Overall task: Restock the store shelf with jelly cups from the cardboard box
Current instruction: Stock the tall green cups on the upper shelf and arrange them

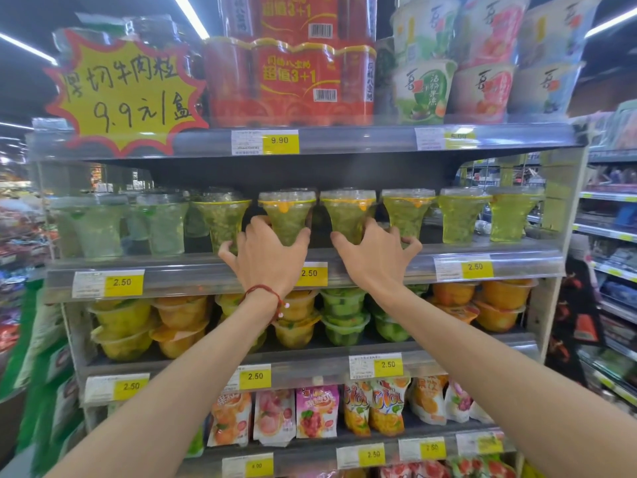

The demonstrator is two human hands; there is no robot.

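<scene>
My left hand (265, 253) and right hand (374, 257) are up at the middle shelf (193, 272). Their fingers are splayed and curled round the narrow bases of the green cups (348, 215) in the front row, seemingly two to each hand. The cups flare wide at the lid. I'd judge them thin-walled, slick and top-heavy with jelly, so I'd grip low at the waist without squeezing. The box isn't in view.

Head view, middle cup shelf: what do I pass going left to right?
Pale green jelly cups → left hand gripping a yellow-green cup → right hand gripping the next cup → far-right yellow-green cup.
</scene>
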